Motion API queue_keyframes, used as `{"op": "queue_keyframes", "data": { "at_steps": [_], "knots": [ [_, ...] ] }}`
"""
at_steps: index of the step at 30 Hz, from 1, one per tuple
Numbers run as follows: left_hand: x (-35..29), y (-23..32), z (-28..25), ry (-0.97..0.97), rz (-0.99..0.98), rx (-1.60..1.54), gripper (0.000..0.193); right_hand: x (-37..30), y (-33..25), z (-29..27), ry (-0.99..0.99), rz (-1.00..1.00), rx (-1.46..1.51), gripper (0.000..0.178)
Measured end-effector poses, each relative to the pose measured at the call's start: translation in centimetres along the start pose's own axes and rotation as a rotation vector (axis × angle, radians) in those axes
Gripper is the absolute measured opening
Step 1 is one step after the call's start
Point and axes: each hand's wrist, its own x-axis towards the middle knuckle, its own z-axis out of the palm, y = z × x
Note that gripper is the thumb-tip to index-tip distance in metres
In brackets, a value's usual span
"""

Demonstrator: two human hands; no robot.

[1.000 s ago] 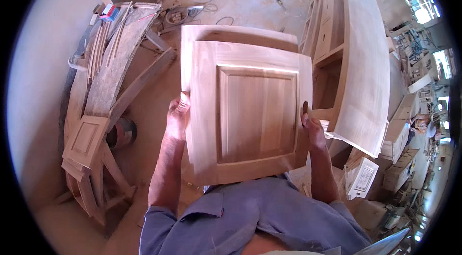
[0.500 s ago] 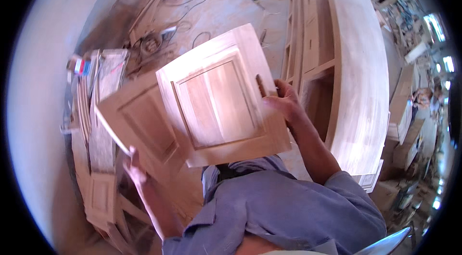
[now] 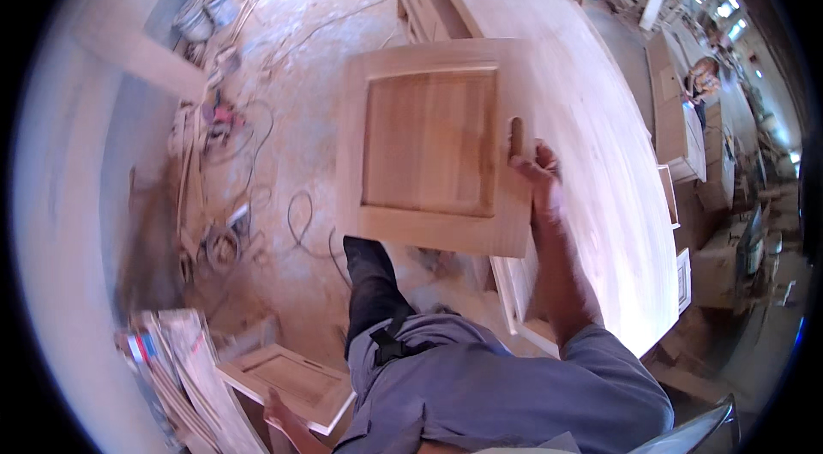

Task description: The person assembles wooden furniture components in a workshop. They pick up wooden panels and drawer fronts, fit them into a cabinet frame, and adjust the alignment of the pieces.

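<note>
My right hand (image 3: 542,173) grips the right edge of a pale wooden cabinet door (image 3: 429,145), close to its slot-shaped finger pull. The door is held up in front of me, its recessed panel facing me and its edges slightly blurred. Low on the left, my left hand (image 3: 285,420) holds a second panelled cabinet door (image 3: 287,378) by its near edge. That door tilts beside my leg, next to a stack of boards (image 3: 184,372). Part of the left hand's grip is hidden.
A long wooden cabinet (image 3: 583,154) runs along my right. On the dusty floor lie a red power tool (image 3: 225,114), looped cords (image 3: 300,214) and scrap strips. Buckets (image 3: 195,21) stand by the left wall. Another person (image 3: 703,81) works at the far right.
My view has turned rightward and forward along the long cabinet. The two doors have moved apart: the left one has dropped low beside me, while the right one stays raised, turned more upright.
</note>
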Motion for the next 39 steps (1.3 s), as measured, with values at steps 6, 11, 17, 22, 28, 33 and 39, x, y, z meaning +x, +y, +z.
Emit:
{"op": "queue_keyframes", "data": {
  "at_steps": [6, 11, 17, 22, 28, 33, 39],
  "knots": [
    [12.1, 16.9, 19.9, -0.361, 0.369, -0.328, 0.047, 16.9, 2.5, 1.1, 0.307, -0.199, 0.239, 0.045],
    [18.6, 34.2, 29.1, -0.495, 0.388, 0.303, 0.062, 25.5, 1.7, 0.7, 0.552, -0.16, 0.18, 0.032],
    [18.9, 56.2, 36.6, -0.534, 0.627, 0.1, 0.057, 31.4, 0.3, 0.9, 0.641, -0.214, 0.035, 0.027],
    [17.1, 70.2, 38.1, -1.0, 0.364, -0.571, 0.034, 38.5, -3.2, -2.8, 0.617, -0.156, -0.328, 0.03],
    [13.3, 83.4, 43.2, -1.223, 0.391, -0.741, 0.024, 37.2, -6.1, -9.5, 0.86, -0.051, -1.007, 0.035],
    [9.1, 91.4, 49.3, -1.228, 0.417, -0.794, 0.024, 35.8, 1.9, 0.8, 0.622, -0.391, -0.997, 0.039],
    [13.1, 97.9, 59.8, -1.744, 0.455, -0.741, 0.03, 46.3, 11.0, 33.2, 0.105, 0.166, -0.353, 0.052]
  ]
}}
